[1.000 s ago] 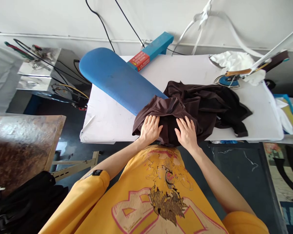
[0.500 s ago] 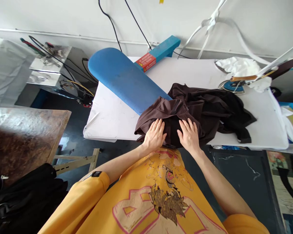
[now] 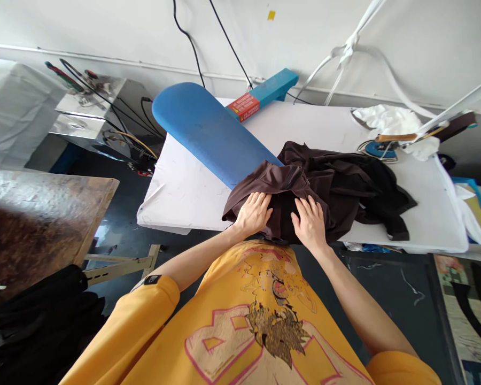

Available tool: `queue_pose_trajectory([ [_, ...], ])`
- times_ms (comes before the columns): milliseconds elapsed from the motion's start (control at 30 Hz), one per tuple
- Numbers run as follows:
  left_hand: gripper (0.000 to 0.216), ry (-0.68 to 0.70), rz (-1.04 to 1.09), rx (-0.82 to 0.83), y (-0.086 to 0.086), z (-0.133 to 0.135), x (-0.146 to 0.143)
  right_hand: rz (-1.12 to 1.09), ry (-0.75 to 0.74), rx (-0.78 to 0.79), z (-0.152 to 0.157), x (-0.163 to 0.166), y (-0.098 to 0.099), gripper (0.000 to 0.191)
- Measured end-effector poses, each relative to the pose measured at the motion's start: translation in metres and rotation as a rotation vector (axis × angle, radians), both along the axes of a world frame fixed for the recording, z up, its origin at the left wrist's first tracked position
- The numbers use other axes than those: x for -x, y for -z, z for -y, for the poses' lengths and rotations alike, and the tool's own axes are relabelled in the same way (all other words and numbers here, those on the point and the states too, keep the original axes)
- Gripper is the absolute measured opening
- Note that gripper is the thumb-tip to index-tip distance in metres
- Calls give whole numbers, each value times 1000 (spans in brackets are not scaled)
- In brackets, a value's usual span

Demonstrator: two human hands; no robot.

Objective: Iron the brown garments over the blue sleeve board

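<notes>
Dark brown garment lies beneath both hands, bunched at the near edge of a white table. Left hand and right hand rest palm-down on it, fingers extended, not clenched. Its left part overlaps a blue padded board; beyond its right part sit an iron and crumpled white cloth.

Single head-worn camera, close above the wearer's shirt, faces forward and down across the table; wall beyond its far edge.
</notes>
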State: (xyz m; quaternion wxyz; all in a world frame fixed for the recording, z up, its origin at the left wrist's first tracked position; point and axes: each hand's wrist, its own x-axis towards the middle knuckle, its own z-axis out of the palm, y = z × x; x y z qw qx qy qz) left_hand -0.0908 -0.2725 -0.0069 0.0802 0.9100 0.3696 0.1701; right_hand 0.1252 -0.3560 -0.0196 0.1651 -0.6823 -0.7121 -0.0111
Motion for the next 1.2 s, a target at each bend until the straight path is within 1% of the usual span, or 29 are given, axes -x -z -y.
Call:
queue_pose_trajectory([
  [133,42,-5,20,-66,1,7,17,20,4,-1,1,0,0,51],
  [200,39,-41,-26,-99,2,7,25,21,8,1,1,0,0,51],
  [267,32,-49,-75,-128,4,4,30,19,12,-2,1,0,1,51],
  [367,23,20,-102,-153,6,-4,30,27,12,-19,1,0,3,51],
  [433,19,43,-93,-168,6,-12,29,37,9,-35,1,0,4,51],
  [533,21,48,-86,-204,5,-26,30,44,13,-46,1,1,5,50],
  [667,28,115,-99,-237,5,-44,37,52,25,-37,1,2,6,50],
  [767,32,168,-100,-211,5,-49,42,64,31,-24,2,2,5,51],
  [867,35,177,-111,-137,3,-35,44,73,35,-18,2,2,5,52],
  [967,43,101,-113,-87,0,-6,44,79,35,-15,3,2,5,52],
  [1100,54,32,-105,-95,-1,32,34,81,31,-27,3,1,5,55],
  [1200,57,-55,-127,-103,2,43,20,87,24,-32,2,0,6,54],
])
